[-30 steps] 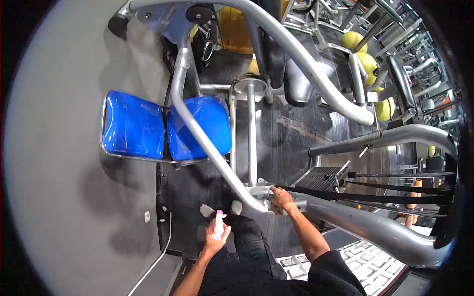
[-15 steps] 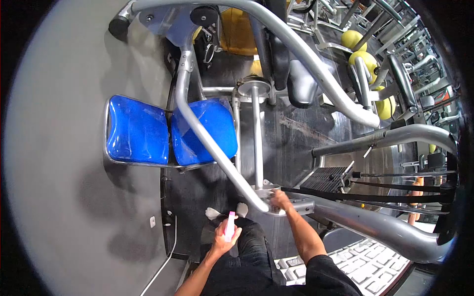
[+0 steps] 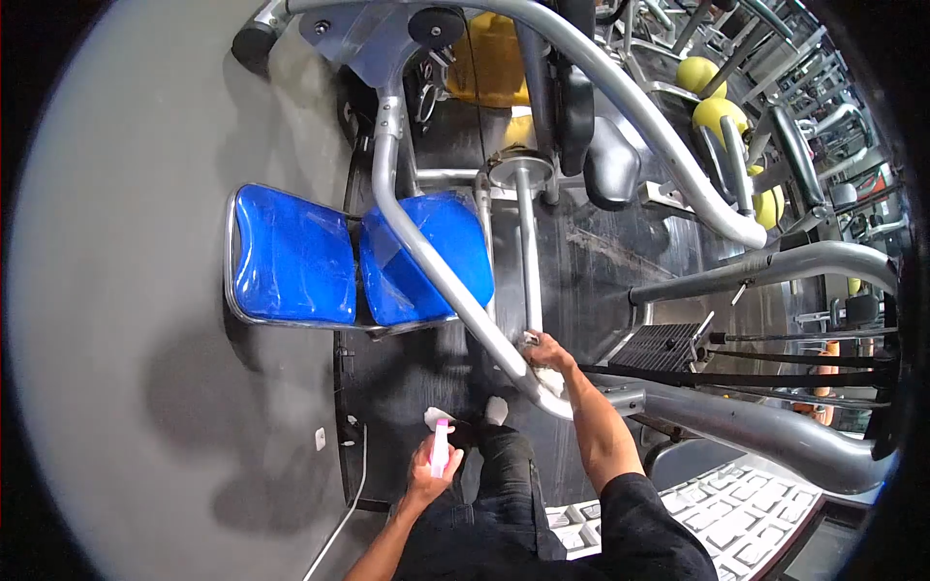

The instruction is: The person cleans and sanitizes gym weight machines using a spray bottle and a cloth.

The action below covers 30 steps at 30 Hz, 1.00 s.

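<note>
Low in the view, my left hand (image 3: pixel 423 478) is closed around a pink-and-white spray bottle (image 3: pixel 440 450), held above my legs. My right hand (image 3: pixel 548 351) presses a white cloth (image 3: pixel 550 379) against the machine, where an upright grey post (image 3: pixel 528 252) meets the base. Fingers partly hide the cloth. The curved silver tube (image 3: pixel 455 295) of the gym machine runs down just beside that hand. Beyond the tube stands a blue padded chair (image 3: pixel 295 254), wrapped in clear plastic.
A grey wall (image 3: pixel 136 290) fills the left side, with a white cable (image 3: pixel 339 513) low along it. A thick silver beam (image 3: pixel 756 431) extends right from the machine base. Yellow balls (image 3: pixel 719 116) and more gym equipment stand at the upper right. White patterned flooring (image 3: pixel 731 513) lies at lower right.
My right hand has moved up along the machine base toward the post, and the white cloth now shows clearly. The bottle has shifted slightly left. The whole view has shifted a little.
</note>
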{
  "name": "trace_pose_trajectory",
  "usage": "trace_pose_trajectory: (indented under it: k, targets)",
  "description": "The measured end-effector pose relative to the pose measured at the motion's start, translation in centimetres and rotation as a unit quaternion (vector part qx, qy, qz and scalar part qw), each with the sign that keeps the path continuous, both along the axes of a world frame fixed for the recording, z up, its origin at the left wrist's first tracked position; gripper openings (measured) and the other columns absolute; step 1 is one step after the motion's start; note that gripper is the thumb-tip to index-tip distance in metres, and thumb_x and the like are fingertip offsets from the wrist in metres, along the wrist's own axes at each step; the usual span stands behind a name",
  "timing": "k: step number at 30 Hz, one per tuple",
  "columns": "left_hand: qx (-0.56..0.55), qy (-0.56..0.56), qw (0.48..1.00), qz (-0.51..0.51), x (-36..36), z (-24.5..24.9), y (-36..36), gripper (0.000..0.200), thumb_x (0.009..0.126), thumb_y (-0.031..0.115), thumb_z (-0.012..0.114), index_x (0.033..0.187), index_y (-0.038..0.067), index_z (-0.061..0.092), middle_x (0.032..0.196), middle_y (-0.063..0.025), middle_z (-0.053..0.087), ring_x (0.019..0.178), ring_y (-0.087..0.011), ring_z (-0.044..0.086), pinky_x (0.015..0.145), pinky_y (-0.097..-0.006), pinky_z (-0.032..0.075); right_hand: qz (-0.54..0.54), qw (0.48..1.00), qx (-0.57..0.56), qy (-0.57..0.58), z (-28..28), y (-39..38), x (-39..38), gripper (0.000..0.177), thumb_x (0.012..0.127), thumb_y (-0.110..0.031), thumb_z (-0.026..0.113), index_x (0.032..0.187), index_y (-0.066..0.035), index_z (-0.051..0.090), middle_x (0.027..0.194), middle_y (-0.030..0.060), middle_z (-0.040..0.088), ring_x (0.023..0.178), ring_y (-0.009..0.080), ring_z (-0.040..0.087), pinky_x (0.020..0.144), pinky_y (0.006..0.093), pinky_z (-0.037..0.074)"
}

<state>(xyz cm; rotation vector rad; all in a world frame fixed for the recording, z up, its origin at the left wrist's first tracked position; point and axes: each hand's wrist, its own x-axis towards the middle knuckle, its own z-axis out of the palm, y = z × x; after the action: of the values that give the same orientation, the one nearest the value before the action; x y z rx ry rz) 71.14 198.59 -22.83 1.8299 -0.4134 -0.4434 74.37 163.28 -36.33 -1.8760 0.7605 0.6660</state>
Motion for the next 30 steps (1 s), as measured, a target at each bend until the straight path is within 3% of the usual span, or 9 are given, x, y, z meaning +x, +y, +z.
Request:
trace_pose_trajectory:
  k: [4,6,8,11,16,18,26,28,30]
  targets:
    - [-0.001,-0.009,1.000,-0.011,0.6,-0.7,1.0,0.032,0.079,0.000,0.068,0.109,0.002,0.056,0.075,-0.0031,0.059,0.064,-0.0106,0.056,0.063,-0.0280,0.047,-0.046,0.992,0.059,-0.106,-11.4,-2.4,-5.5,0.043,0.081,-0.023,0.063,0.120,-0.006,0.062,0.094,0.0119,0.070,0.087,0.0186,0.065,0.075,0.0321,0.051]
    - [-0.012,-0.017,1.000,-0.007,1.0,-0.8,1.3,0.031,0.080,0.000,0.068,0.108,0.002,0.056,0.075,-0.0030,0.059,0.064,-0.0106,0.056,0.063,-0.0282,0.047,0.074,0.989,-0.113,0.053,-3.8,-1.1,-6.0,0.044,0.081,-0.029,0.061,0.121,-0.008,0.061,0.102,0.0185,0.069,0.098,0.0279,0.066,0.085,0.0377,0.051]
    - [-0.007,0.047,0.999,0.005,1.5,-0.1,1.6,0.031,0.081,0.002,0.068,0.109,0.002,0.056,0.075,-0.0026,0.060,0.064,-0.0106,0.056,0.064,-0.0285,0.047,0.087,0.983,-0.079,0.141,-7.4,-3.3,-9.4,0.042,0.083,-0.032,0.057,0.119,-0.011,0.061,0.111,0.0164,0.066,0.105,0.0272,0.063,0.087,0.0415,0.050]
    - [-0.032,0.023,0.999,0.010,2.1,-0.2,1.8,0.032,0.081,0.003,0.068,0.111,0.003,0.056,0.074,-0.0016,0.059,0.064,-0.0102,0.055,0.063,-0.0280,0.046,-0.007,0.983,-0.035,0.180,-4.5,-3.5,-10.1,0.036,0.084,-0.033,0.057,0.111,-0.009,0.064,0.091,0.0138,0.068,0.083,0.0201,0.064,0.078,0.0404,0.050]
    - [-0.018,0.079,0.997,0.016,2.3,-0.6,2.3,0.037,0.082,0.004,0.068,0.116,0.002,0.056,0.073,-0.0007,0.059,0.064,-0.0100,0.054,0.063,-0.0275,0.045,0.100,0.990,-0.072,0.072,-15.6,-5.1,-14.9,0.069,0.081,-0.057,0.063,0.128,-0.007,0.054,0.117,0.0185,0.062,0.106,0.0271,0.060,0.090,0.0352,0.046]
    - [-0.012,0.080,0.997,0.001,2.5,-0.5,1.9,0.037,0.082,0.004,0.068,0.116,0.003,0.056,0.072,-0.0005,0.058,0.063,-0.0097,0.054,0.062,-0.0268,0.045,0.005,0.985,-0.098,0.142,-2.0,-1.2,-9.2,0.093,0.065,-0.055,0.074,0.133,0.002,0.046,0.128,0.0240,0.055,0.120,0.0321,0.054,0.099,0.0380,0.044]
    - [-0.013,0.088,0.996,0.014,4.8,-0.8,-0.9,0.037,0.082,0.003,0.067,0.117,0.003,0.055,0.074,0.0006,0.059,0.065,-0.0074,0.053,0.062,-0.0249,0.045,0.010,0.990,-0.114,0.077,-3.5,1.0,-3.5,0.074,0.077,-0.050,0.065,0.129,0.001,0.049,0.123,0.0237,0.058,0.118,0.0344,0.055,0.098,0.0407,0.044]
    - [-0.034,0.107,0.993,0.020,5.7,-0.7,-1.9,0.038,0.082,0.002,0.067,0.119,0.004,0.055,0.073,0.0022,0.058,0.066,-0.0056,0.053,0.063,-0.0235,0.044,-0.078,0.997,-0.001,-0.020,-13.5,0.5,-2.3,0.076,0.078,-0.045,0.069,0.132,0.002,0.046,0.126,0.0239,0.057,0.120,0.0358,0.053,0.098,0.0398,0.043]
    - [-0.039,0.111,0.993,0.028,6.4,-1.3,-2.9,0.039,0.081,0.002,0.067,0.118,0.006,0.056,0.072,0.0033,0.056,0.064,-0.0055,0.052,0.063,-0.0228,0.044,-0.198,0.978,-0.002,-0.073,-0.6,3.8,2.8,0.075,0.080,-0.037,0.073,0.135,0.004,0.042,0.125,0.0228,0.058,0.116,0.0350,0.056,0.097,0.0370,0.044]
